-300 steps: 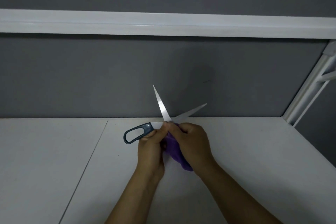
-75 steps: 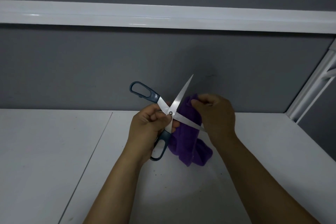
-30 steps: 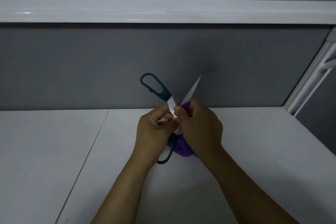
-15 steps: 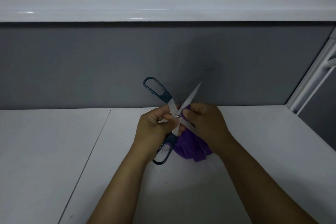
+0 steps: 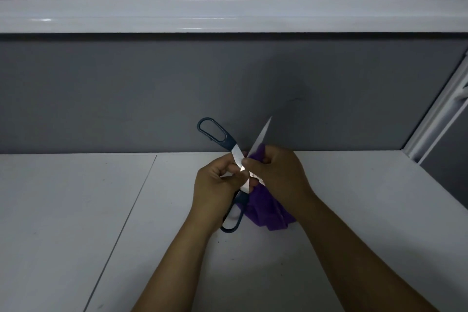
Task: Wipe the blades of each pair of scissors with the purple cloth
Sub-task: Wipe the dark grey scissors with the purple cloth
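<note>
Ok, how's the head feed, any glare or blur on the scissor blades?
Head view: dim overall, with no obvious motion blur; a glare patch whitens the scissors at the pivot; small highlights streak the white rail; the purple cloth reads dark yet clear.

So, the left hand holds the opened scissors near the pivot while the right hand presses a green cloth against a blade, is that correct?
Not quite: the cloth is purple, not green, as the head view shows. Otherwise yes: the left hand holds the opened scissors near the pivot, and the right hand presses the cloth against a blade.
</note>
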